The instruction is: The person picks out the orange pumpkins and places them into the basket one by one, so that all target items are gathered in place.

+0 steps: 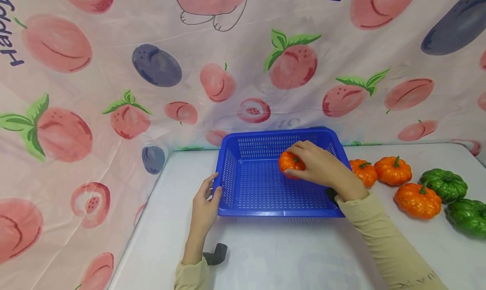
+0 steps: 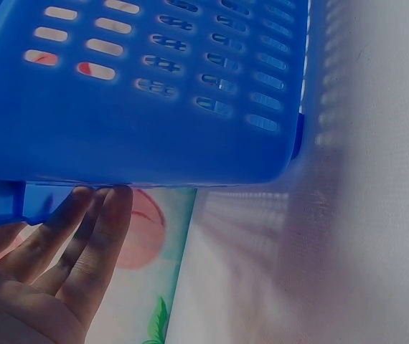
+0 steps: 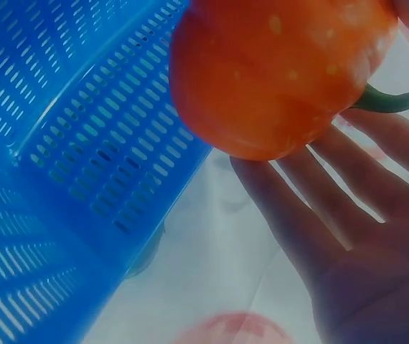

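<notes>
A blue plastic basket (image 1: 262,213) with slotted walls stands near the back of the white table. My left hand (image 1: 205,205) holds its left rim, thumb on the near side; in the left wrist view the fingertips (image 2: 115,204) touch the basket's outer wall. Over the basket's right half, my right hand (image 1: 315,163) grips a small orange pumpkin (image 1: 289,165) between thumb and fingers. The right wrist view shows that pumpkin (image 3: 276,79) close up, its green stem toward the palm and the basket wall (image 3: 111,136) beside it.
Right of the basket lie more orange pumpkins (image 1: 392,171) and two green pumpkins (image 1: 444,185). The nearest orange one (image 1: 362,172) sits close by the basket's right wall, partly behind my forearm. A fruit-print cloth (image 1: 243,45) hangs behind the table.
</notes>
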A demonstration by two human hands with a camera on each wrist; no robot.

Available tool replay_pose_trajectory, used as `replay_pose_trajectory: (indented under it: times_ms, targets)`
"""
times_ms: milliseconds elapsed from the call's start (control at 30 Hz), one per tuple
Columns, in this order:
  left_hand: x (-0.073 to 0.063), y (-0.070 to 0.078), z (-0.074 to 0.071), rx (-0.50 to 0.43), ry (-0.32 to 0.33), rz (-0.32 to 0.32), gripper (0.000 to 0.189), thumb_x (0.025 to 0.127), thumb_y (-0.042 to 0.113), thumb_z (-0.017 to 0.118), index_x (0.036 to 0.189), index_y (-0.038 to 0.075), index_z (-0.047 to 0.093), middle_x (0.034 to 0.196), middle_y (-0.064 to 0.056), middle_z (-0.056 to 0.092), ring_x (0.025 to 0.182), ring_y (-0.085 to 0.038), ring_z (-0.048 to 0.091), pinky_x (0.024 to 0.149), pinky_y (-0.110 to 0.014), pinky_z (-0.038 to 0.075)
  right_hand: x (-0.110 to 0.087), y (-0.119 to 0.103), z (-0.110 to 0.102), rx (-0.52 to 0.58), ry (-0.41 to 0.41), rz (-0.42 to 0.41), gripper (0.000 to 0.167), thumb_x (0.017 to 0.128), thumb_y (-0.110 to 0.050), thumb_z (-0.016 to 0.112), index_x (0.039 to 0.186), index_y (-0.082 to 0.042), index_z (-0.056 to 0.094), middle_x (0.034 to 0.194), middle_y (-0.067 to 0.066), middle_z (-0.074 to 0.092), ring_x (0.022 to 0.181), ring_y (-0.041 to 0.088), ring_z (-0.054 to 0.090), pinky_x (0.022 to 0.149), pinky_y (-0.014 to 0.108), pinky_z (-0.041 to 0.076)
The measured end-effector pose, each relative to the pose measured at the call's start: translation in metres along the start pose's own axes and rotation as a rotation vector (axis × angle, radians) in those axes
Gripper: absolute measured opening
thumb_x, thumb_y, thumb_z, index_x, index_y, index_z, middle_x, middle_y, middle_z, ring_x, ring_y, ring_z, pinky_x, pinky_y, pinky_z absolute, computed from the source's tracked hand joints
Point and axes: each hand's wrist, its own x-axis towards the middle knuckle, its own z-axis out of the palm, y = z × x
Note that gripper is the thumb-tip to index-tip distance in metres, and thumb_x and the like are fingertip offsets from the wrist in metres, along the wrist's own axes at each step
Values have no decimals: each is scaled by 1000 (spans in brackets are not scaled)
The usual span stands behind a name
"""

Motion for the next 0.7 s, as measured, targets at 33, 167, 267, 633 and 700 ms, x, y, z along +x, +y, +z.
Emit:
replay_pose_trajectory:
  times_ms: [33,167,267,633,700]
  targets:
    - [0,0,0,-1,1,2,42,100,9,56,142,16,53,132,-17,61,111,-31,65,93,-48,54,1,-1,1,3,-1,-2,58,85,-39,78,125,0,64,124,19,61,111,35,57,92,50,54]
    - [0,-1,-1,3,-1,9,42,100,10,56,142,16,53,131,-17,61,111,-31,65,92,-48,55,3,-3,3,15,-8,1,57,85,-39,78,125,0,64,124,19,61,112,34,58,92,50,54]
    - [0,-2,0,11,0,8,41,101,12,55,142,17,53,131,-16,61,112,-31,64,92,-49,54,5,-5,4,15,-15,2,58,85,-39,78,126,0,63,125,19,61,113,34,57,92,50,54]
    - [1,-2,1,12,4,14,42,101,11,55,142,17,53,133,-17,61,112,-32,64,92,-49,55,14,-7,10,31,-15,-31,54,87,-37,76,124,0,64,122,19,61,109,33,58,90,48,56]
    - [1,-2,0,9,6,17,42,101,10,55,142,17,53,133,-17,61,112,-32,64,92,-49,55,15,-7,12,35,-22,-32,54,87,-38,76,124,0,64,122,19,61,108,33,59,89,47,56]
